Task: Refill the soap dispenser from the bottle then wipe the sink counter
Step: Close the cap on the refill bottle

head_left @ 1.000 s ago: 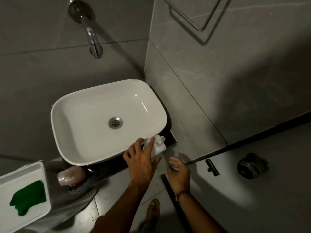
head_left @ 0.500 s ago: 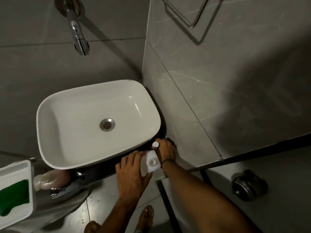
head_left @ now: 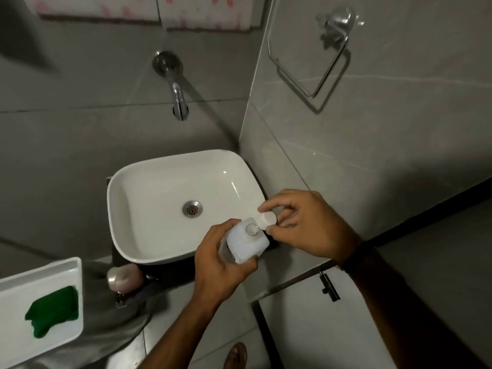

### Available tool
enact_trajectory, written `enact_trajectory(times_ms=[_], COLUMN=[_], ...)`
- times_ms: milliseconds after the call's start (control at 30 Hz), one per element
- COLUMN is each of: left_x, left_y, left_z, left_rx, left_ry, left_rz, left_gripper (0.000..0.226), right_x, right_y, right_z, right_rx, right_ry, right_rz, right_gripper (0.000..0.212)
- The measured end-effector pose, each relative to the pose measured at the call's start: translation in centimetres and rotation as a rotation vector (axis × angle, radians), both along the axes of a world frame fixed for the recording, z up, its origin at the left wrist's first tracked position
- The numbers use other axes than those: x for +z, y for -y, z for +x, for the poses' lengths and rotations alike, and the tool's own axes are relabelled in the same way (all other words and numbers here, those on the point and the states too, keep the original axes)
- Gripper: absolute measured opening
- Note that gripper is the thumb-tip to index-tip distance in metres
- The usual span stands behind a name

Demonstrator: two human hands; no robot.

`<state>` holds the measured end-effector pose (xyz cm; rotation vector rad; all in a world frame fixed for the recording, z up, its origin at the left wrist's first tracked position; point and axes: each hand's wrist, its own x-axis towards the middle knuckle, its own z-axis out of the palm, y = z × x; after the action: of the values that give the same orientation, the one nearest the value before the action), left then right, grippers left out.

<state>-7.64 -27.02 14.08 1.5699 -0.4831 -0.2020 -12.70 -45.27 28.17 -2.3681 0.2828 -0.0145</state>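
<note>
- Head view: I look down on a white sink (head_left: 159, 209) set against grey tiled walls, with a chrome tap (head_left: 177, 98) on the wall above it.
- My left hand (head_left: 221, 262) is wrapped around a white square bottle (head_left: 246, 245), held upright over the near right corner of the sink.
- The bottle's round neck faces up at me and is uncapped.
- My right hand (head_left: 306, 225) pinches a white cap (head_left: 267, 220) between thumb and fingers, just beside the bottle's neck and slightly above it. I cannot tell whether the cap touches the bottle.
- A pinkish soap dispenser (head_left: 125, 276) sits on the dark counter (head_left: 170, 272) at the near left corner of the sink, well apart from the bottle.
- A white tray (head_left: 16, 288) shows at the lower left edge, with a green cloth (head_left: 53, 312) lying in it.
- A metal towel ring (head_left: 314, 65) hangs on the right-hand wall.
- A dark wristband (head_left: 354, 251) sits on my right wrist.
- A sandalled foot (head_left: 235, 355) shows on the floor below.
</note>
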Motion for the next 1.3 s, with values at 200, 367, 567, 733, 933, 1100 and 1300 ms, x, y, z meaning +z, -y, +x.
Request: enact_trajectory(times_ms=[200,367,567,733,933,1100,1300], left_x=[5.5,6.9,7.2,8.1,8.6,8.8,8.3], left_y=[-2.2,-3.9,-5.5,-6.2,-6.4,-6.6,-6.7], left_z=[1.7,2.5,3.0,3.3,3.7,4.2,4.9], left_rx=[0.012,0.032,0.026,0.04,0.041,0.032,-0.001], left_ry=[0.064,0.085,0.075,0.058,0.053,0.083,0.14], left_rz=[0.027,0.062,0.037,0.049,0.099,0.104,0.123], left_gripper=[0.075,0.073,0.078,0.08,0.076,0.073,0.076], right_x=[7.2,8.8,10.2,9.4,9.2,9.1,9.4], right_y=[-4.5,-7.3,-9.4,-10.2,-10.3,-10.3,-9.8], right_z=[2.6,3.8,4.6,5.6,6.1,6.4,6.2], right_rx=[0.246,0.289,0.406,0.35,0.319,0.36,0.324], right_ry=[-0.039,-0.1,-0.148,-0.113,-0.078,-0.102,-0.125], right_rz=[-0.452,-0.687,-0.654,-0.822,-0.847,-0.705,-0.65], right_gripper=[0.033,0.037,0.069,0.057,0.054,0.047,0.046])
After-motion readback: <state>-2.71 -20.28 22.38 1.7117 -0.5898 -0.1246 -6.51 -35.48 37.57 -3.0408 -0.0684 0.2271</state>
